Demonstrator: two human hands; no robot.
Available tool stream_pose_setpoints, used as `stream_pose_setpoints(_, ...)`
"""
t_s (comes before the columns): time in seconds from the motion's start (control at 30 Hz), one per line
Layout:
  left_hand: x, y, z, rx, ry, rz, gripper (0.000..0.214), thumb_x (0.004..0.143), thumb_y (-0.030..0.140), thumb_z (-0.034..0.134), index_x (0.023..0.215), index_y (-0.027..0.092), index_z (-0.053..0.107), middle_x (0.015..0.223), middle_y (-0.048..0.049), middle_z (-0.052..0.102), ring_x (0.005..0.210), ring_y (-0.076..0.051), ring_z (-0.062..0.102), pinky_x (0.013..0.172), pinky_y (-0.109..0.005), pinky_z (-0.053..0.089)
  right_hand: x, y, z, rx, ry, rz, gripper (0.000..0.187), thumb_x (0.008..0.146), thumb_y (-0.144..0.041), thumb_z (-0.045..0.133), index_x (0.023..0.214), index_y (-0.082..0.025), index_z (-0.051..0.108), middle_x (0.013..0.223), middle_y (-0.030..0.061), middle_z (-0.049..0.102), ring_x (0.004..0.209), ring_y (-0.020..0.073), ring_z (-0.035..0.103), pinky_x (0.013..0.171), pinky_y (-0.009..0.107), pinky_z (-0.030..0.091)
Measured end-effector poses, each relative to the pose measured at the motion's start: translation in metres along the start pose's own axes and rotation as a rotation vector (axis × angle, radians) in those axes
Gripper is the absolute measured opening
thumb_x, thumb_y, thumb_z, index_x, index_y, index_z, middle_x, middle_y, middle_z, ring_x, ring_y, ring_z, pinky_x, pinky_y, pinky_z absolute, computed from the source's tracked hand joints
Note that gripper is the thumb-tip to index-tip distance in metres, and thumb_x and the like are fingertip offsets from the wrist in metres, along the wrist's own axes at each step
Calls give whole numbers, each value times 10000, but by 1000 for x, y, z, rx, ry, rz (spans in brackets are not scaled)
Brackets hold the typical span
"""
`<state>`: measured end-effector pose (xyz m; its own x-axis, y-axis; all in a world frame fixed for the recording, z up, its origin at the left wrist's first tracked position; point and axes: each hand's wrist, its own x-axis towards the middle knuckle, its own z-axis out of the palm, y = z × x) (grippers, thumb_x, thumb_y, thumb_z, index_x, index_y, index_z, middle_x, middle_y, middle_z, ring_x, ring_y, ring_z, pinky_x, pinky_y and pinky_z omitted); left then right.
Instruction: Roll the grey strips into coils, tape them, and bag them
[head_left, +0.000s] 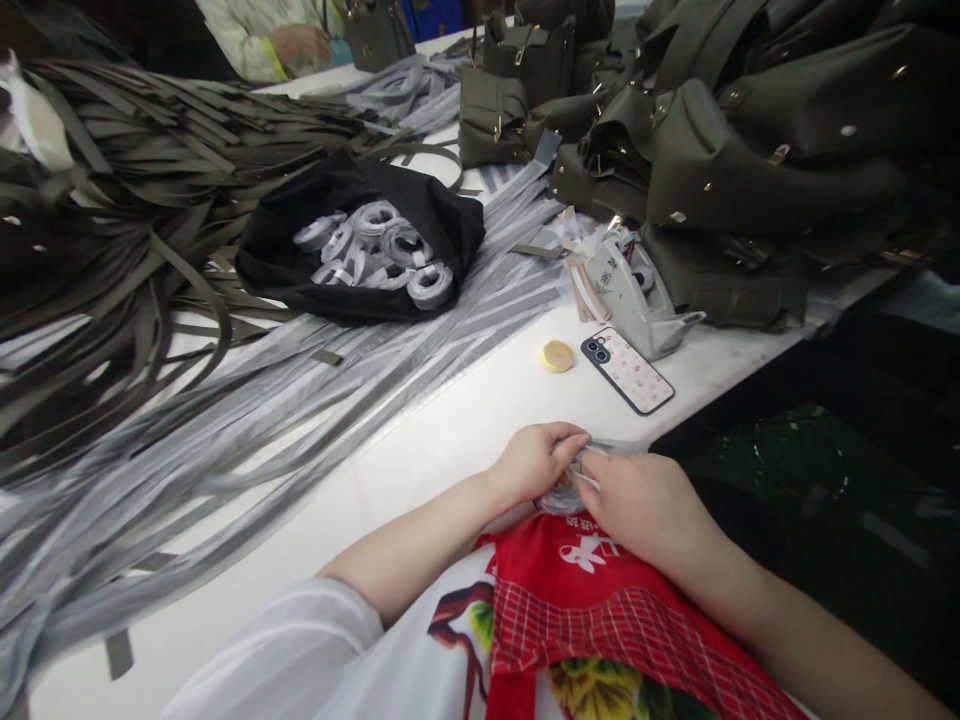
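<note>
Close to my body, at the table's near edge, both hands hold a coiled strap [562, 498] in greyish clear plastic. My left hand [536, 462] pinches it from the left, thumb and fingers pressed together near its top. From the right, my right hand [637, 500] closes its fingers on the same coil, hiding part of it. A red apron [555, 555] lies just below the hands. Beyond them on the table are a phone [628, 370] in a patterned case and a small round yellow tin [557, 356].
A black bag [450, 220] holds several plastic-wrapped strap coils [375, 220]. Long wrapped straps [292, 440] spread leftward, with bare dark straps [172, 150] behind. A grey tape dispenser [634, 290] stands before piled olive handbags [750, 170]. Another person's hand [300, 45] shows at the far side.
</note>
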<state>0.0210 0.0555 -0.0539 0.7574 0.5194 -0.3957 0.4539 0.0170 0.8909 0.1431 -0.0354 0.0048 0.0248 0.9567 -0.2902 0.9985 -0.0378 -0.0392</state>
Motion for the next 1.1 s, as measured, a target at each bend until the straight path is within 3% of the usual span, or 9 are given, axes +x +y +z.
stream_pose_setpoints(0.13, 0, 0, 2, -21, -37, 36, 372, 907, 373, 452, 1057, 151, 710, 880, -34, 728, 734, -141, 633, 670, -217, 493, -2, 7, 1, 39, 49, 24, 157, 882, -320, 566, 865, -215, 682, 670, 73, 738, 579, 240, 675, 491, 298, 291)
stream_pose_setpoints(0.33, 1, -2, -7, -3, -74, 74, 431, 915, 469, 467, 1001, 132, 721, 762, -28, 686, 637, -119, 560, 618, -211, 450, -15, 31, -3, 319, 81, -89, 130, 875, -277, 580, 781, -244, 664, 745, 11, 721, 677, 181, 646, 624, 283, 401)
stream_pose_setpoints(0.5, -5, -1, -3, 95, -144, 209, 486, 960, 467, 380, 769, 133, 676, 656, -10, 605, 615, -113, 526, 627, -212, 437, -9, 42, 8, 565, 147, -5, 163, 863, -317, 595, 750, -232, 678, 756, 16, 713, 677, 173, 627, 642, 279, 441)
stream_pose_setpoints(0.6, -9, -1, 3, 85, -166, 253, 533, 975, 499, 331, 722, 137, 629, 633, -10, 574, 600, -107, 517, 615, -207, 428, -6, 45, 16, 740, 116, 47, 147, 837, -294, 608, 740, -220, 689, 748, 5, 709, 665, 162, 625, 640, 269, 461)
stream_pose_setpoints(0.7, -12, -1, 7, 78, -167, 291, 496, 958, 518, 392, 750, 143, 643, 671, -14, 589, 634, -105, 535, 639, -199, 429, -5, 50, 25, 861, 91, 85, 146, 825, -293, 613, 734, -208, 689, 718, -2, 700, 656, 158, 619, 615, 258, 459)
stream_pose_setpoints(0.83, -14, 2, 9, 112, -155, 339, 493, 954, 505, 415, 697, 148, 637, 672, -27, 587, 657, -110, 534, 657, -201, 438, -4, 59, 44, 1136, -12, 174, 367, 898, -468, 504, 724, -188, 664, 651, 6, 675, 614, 158, 605, 611, 264, 477)
stream_pose_setpoints(0.93, -15, 6, 11, 124, -175, 393, 478, 963, 485, 404, 734, 149, 653, 723, -49, 613, 699, -121, 554, 702, -213, 460, -3, 59, 58, 1446, -201, 217, 501, 909, -567, 417, 750, -168, 675, 698, 31, 693, 670, 181, 635, 693, 314, 510)
stream_pose_setpoints(1.0, -16, 8, 13, 123, -183, 426, 459, 968, 469, 398, 771, 152, 665, 770, -68, 634, 735, -132, 574, 745, -226, 476, -3, 55, 63, 1589, -293, 211, 487, 877, -584, 470, 748, -162, 674, 691, 27, 684, 690, 191, 634, 694, 323, 509)
stream_pose_setpoints(1.1, -18, 9, 16, 97, -174, 468, 427, 971, 445, 397, 812, 161, 674, 836, -89, 658, 810, -152, 603, 821, -252, 490, -4, 46, 64, 1674, -273, 214, 374, 786, -536, 643, 733, -166, 656, 676, 2, 662, 701, 188, 620, 692, 305, 491)
